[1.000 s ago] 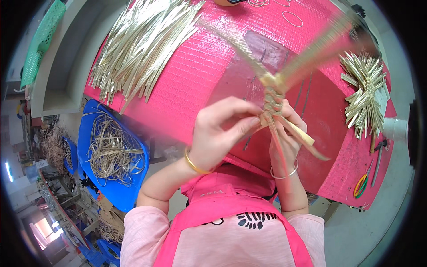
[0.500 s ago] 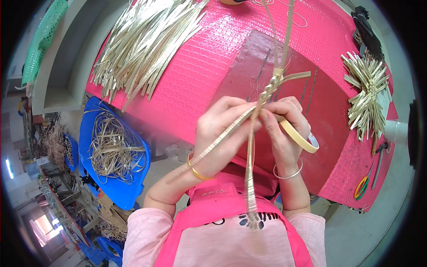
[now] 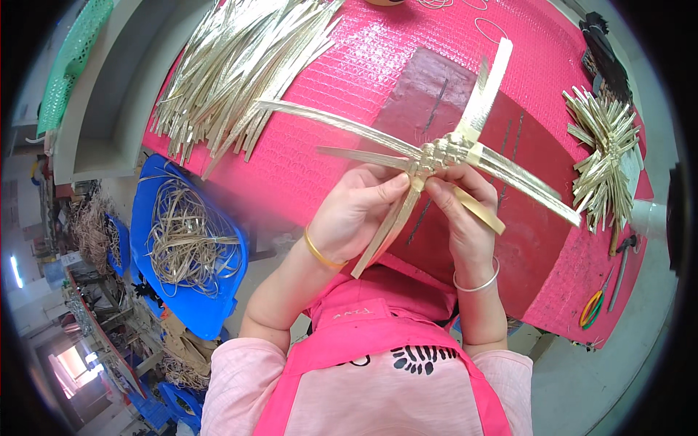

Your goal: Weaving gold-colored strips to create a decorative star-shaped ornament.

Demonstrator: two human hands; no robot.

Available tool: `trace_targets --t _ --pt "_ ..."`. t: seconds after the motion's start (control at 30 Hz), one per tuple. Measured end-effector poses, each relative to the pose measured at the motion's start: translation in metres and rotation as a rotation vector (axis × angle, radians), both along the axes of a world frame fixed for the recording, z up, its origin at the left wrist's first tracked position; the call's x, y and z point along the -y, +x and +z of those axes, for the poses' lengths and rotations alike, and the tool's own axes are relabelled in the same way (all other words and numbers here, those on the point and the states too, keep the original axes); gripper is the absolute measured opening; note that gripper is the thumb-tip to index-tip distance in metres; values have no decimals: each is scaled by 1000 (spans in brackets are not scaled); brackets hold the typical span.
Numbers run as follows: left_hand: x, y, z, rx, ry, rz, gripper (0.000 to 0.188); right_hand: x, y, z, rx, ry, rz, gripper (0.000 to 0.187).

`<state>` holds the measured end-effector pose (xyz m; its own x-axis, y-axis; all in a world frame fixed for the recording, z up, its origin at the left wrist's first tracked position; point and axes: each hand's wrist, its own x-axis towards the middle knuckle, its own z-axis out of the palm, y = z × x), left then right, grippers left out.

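Observation:
Both hands hold a braided piece (image 3: 445,154) of flat, shiny gold strips over the table. It has a knotted middle, with loose strip ends spreading out to several sides. My left hand (image 3: 367,200) pinches it at its lower left, thumb on the tape-wrapped base of strips that point down toward me. Close beside it, my right hand (image 3: 467,211) grips the lower edge of the braid between thumb and fingers. A roll of beige tape (image 3: 480,211), seen nearly edge-on, hangs at the right fingers. Pale tape bands also wrap the braid's right end.
Long gold strips (image 3: 240,80) lie in a heap at the back left; a tied bundle (image 3: 607,156) lies at the right. A dark red board (image 3: 531,232) is under my hands. Scissors (image 3: 592,309) and a hammer (image 3: 622,269) lie right. A blue bin (image 3: 218,312) holds strip scraps.
The braided piece has turned from upright and edge-on to lying broadside, its strips now fanned out sideways. The tape roll has turned edge-on. My hands remain close together on the braid.

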<state>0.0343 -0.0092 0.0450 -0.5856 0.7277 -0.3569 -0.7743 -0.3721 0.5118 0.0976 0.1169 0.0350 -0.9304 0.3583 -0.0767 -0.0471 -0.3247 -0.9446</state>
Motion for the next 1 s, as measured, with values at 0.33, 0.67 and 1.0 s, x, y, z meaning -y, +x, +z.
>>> trace_targets --t 0.33,0.67,1.0 --pt "5 -16 -12 -39 28 -329 23 4 -9 -4 10 -352 80 18" --pt "7 6 -5 -698 -342 223 18 -4 -8 3 8 280 85 10" --pt "-20 16 -15 -360 -220 312 16 28 -6 -2 -69 -304 -229 11"
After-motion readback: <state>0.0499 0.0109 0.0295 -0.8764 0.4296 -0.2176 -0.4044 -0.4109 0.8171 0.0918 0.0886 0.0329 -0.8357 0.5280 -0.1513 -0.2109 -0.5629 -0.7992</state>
